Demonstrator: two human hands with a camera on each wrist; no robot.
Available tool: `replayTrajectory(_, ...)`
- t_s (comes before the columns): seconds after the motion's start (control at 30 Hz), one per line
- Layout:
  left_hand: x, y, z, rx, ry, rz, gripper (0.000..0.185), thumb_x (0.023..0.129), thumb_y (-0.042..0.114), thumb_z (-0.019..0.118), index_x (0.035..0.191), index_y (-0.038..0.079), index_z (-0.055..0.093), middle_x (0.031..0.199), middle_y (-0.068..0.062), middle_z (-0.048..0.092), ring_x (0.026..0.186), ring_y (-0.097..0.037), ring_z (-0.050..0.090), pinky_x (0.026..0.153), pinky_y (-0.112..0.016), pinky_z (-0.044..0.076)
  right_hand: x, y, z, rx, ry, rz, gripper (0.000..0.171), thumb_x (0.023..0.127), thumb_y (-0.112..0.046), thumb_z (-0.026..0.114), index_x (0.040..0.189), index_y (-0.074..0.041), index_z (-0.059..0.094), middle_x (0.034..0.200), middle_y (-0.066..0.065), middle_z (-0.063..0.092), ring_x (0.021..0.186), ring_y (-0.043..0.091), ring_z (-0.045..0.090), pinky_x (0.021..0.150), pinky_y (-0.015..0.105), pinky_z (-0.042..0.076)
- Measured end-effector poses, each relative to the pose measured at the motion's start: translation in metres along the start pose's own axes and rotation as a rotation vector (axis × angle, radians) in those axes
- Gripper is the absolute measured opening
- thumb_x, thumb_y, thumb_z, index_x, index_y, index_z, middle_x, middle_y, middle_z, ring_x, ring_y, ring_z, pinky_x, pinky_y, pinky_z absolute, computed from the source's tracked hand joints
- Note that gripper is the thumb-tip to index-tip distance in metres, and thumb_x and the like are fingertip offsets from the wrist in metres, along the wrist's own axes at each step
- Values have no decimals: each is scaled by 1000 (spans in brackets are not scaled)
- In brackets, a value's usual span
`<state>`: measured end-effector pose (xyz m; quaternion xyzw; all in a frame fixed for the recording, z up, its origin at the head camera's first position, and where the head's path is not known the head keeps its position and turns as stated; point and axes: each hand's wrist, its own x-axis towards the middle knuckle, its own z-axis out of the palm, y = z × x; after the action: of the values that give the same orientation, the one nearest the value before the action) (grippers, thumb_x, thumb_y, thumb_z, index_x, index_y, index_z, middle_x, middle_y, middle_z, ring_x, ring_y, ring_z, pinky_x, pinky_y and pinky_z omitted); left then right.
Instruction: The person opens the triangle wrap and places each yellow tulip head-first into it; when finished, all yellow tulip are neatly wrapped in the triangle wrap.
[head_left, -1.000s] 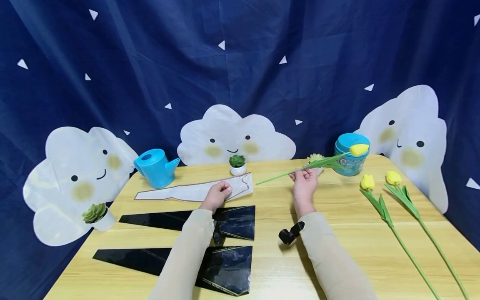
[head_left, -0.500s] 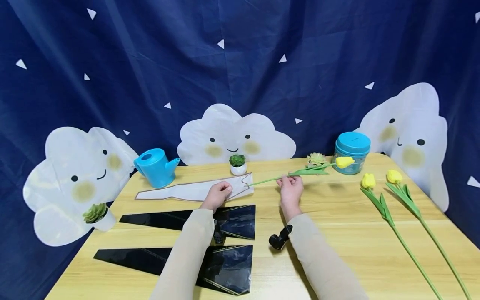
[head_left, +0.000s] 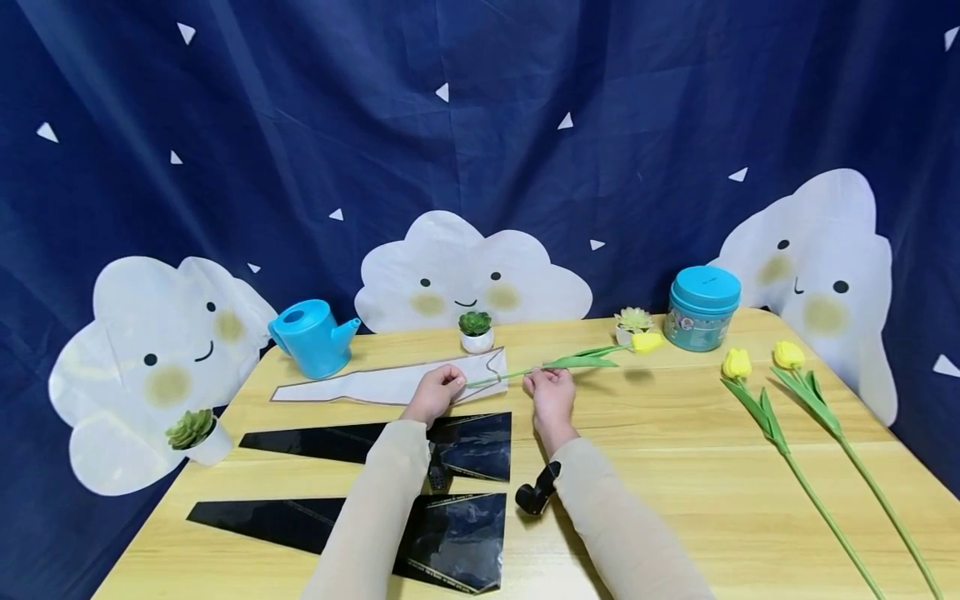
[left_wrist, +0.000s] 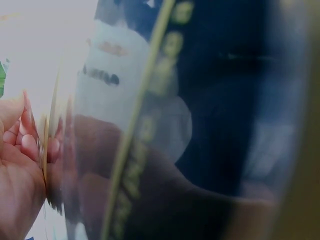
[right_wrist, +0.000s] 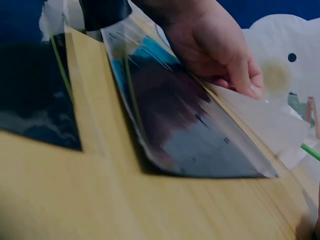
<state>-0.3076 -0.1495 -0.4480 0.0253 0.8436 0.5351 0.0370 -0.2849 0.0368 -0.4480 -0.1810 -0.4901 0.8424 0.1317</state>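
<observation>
In the head view my left hand [head_left: 432,393] pinches the wide end of a white flower-wrapping sleeve [head_left: 367,384] with a dark outline. The right wrist view shows that left hand [right_wrist: 215,45], thumb and fingers on the pale sheet [right_wrist: 260,117]. My right hand [head_left: 553,402] pinches the stem of a yellow artificial tulip [head_left: 581,361], whose bloom points right. The stem's lower end lies over or inside the sleeve's wide end; I cannot tell which. Two more tulips [head_left: 765,417] [head_left: 836,417] lie at the right.
Two black sleeves [head_left: 453,533] [head_left: 472,446] lie in front of the white one. A blue watering can [head_left: 315,337] stands at the back left, a blue-lidded tub [head_left: 703,308] at the back right. Small potted succulents [head_left: 476,331] [head_left: 633,323] [head_left: 201,436] stand around the wooden table [head_left: 660,517].
My right hand has moved left and slightly down with the tulip, bringing its stem end over the white sleeve's wide end near my left hand. The left hand has stayed in place.
</observation>
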Motion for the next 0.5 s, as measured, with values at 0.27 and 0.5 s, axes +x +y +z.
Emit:
replayTrajectory(0.27, 0, -1, 1, 23, 4, 18, 11, 94, 10, 53, 86, 4, 57, 75, -2, 46, 72, -20, 43, 68, -30, 36, -7, 2, 2, -146, -68, 73, 36, 83, 13, 54, 117, 18, 44, 101, 31, 57, 76, 17, 61, 70, 23, 53)
replayTrajectory(0.5, -1, -1, 2, 20, -2, 27, 12, 95, 10, 51, 85, 3, 56, 69, -2, 45, 66, -18, 41, 63, -29, 36, -15, -1, -2, -248, -123, 142, 37, 82, 13, 54, 119, 19, 49, 106, 33, 58, 75, 16, 65, 69, 23, 53)
